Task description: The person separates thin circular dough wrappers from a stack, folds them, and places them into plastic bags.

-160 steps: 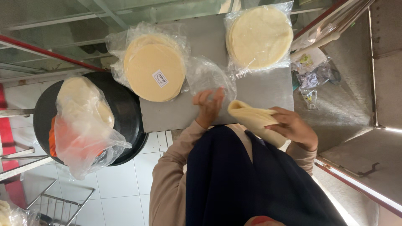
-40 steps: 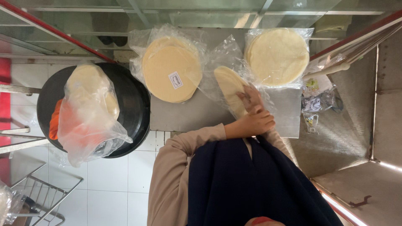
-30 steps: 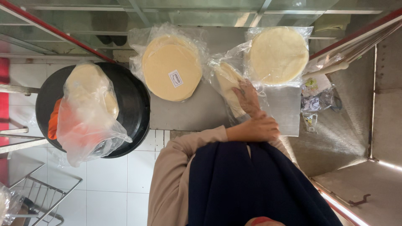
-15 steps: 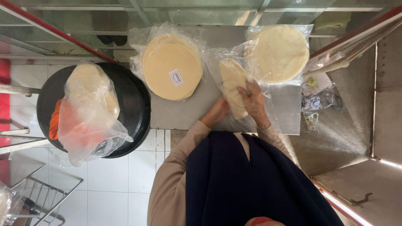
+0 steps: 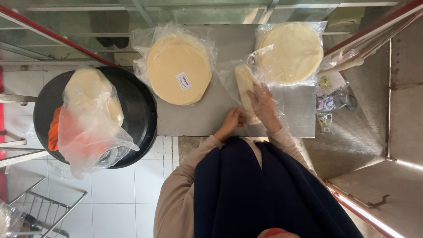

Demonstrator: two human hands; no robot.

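Note:
A folded stack of pale flatbreads (image 5: 243, 81) lies inside a clear plastic bag (image 5: 229, 72) on the grey metal table (image 5: 207, 119). My right hand (image 5: 264, 103) presses flat on the near end of the stack through the bag. My left hand (image 5: 232, 121) pinches the bag's near edge just beside it. A bagged pile of round flatbreads with a white label (image 5: 178, 72) lies to the left. Another bagged round pile (image 5: 293, 53) lies to the right, touching the bag I hold.
A black round pan (image 5: 134, 119) stands left of the table, carrying a loose plastic bag of flatbreads (image 5: 90, 105) and something orange (image 5: 53, 130). Small packets (image 5: 328, 94) lie at the table's right end. A wire rack (image 5: 44, 211) stands on the white tiled floor.
The folded stack, held up over the table edge five seconds ago, now lies on the table in the bag. My left hand has come back toward me to the bag's near edge.

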